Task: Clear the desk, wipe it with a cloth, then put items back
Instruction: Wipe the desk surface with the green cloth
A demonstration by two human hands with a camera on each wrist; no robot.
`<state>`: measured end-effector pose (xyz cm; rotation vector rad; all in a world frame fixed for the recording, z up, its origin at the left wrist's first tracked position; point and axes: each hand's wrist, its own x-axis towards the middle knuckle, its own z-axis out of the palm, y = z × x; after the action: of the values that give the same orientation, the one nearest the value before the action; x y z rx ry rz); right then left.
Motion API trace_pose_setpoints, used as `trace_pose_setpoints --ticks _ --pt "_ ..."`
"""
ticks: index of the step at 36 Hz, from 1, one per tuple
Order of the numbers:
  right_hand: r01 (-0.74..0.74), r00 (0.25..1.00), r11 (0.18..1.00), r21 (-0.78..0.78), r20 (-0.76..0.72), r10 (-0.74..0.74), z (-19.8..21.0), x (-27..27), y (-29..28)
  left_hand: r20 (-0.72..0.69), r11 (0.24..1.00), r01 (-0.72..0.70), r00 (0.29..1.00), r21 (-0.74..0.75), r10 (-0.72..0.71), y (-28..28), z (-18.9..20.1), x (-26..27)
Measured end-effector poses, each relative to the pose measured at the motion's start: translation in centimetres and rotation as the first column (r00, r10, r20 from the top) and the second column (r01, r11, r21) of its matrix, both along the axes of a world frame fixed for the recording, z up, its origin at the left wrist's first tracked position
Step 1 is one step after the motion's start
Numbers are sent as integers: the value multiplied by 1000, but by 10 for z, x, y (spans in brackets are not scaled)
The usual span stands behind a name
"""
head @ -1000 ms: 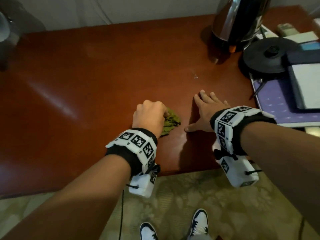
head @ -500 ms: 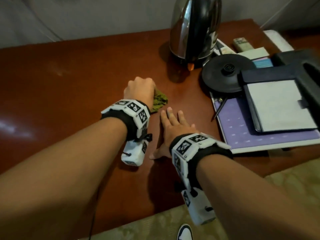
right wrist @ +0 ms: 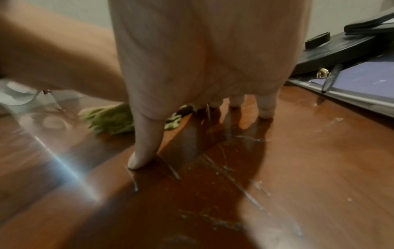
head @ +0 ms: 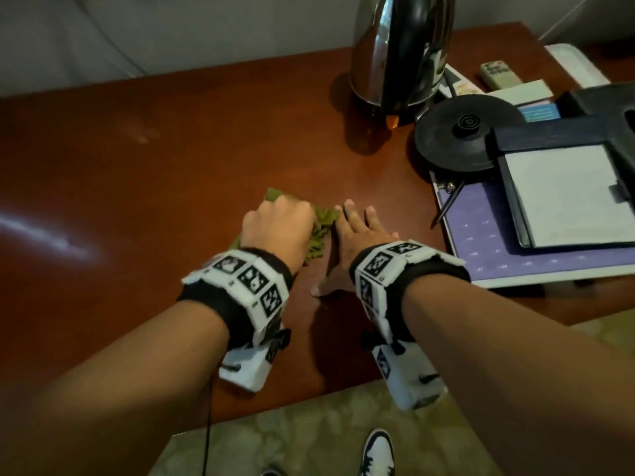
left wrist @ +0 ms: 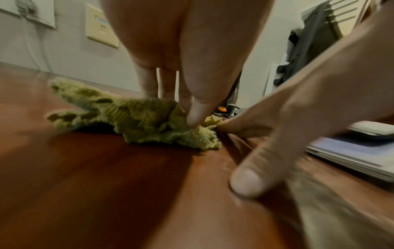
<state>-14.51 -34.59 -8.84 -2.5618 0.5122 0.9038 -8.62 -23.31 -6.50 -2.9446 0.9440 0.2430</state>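
**Now wiping, with clutter close on the right**

Grips the crumpled olive-green ribbed cloth (head: 323,223) in the left hand (head: 276,228), thumb and curled fingers bunching it down against the reddish-brown polished wooden worktop (head: 154,159), a little in from the front edge. Rests the right hand (head: 357,237) just beside the cloth, palm down, fingers straight and spread, holding nothing; touching the nearest fold or not, cannot tell. Reads as the wiping step, well short of done.

Shows, under the right hand, pale scratches and specks (right wrist: 232,182) in the wood. Leaves, farther right, a tall chrome-and-black electric kettle (head: 398,53) standing off, just beside, its round black power base (head: 460,139). Leaves next to those a purple calendar pad (head: 481,242), with a slim dark pen (head: 446,204) poking over its near-left edge and a black folder with a white notepad (head: 563,197) on top.

Risks flicking the pen off the pad by stroking too far right, with only the braced hand between cloth and pad. Risks clipping the kettle's foot on a forward stroke; looks tall, so probably apt to rock. May skip the wood beneath that pile altogether unless shifted first. Might merely push grit about with so small and tight a wad; should cover more if opened flatter. Could also heap crumbs against the resting right palm, to be smeared back on lifting.
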Motion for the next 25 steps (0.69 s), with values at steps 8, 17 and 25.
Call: trace_pose_setpoints --ticks 8,17,25 --pt "15 1000 999 31 -23 -14 2 3 -1 -3 999 -33 999 35 33 -1 -1 1" --pt "20 1000 997 76 -12 -20 -4 2 -2 135 996 -86 987 -15 88 -65 -5 61" --pt "9 1000 999 42 -21 -8 -4 3 -1 64 994 -110 992 -9 110 -55 -4 61"
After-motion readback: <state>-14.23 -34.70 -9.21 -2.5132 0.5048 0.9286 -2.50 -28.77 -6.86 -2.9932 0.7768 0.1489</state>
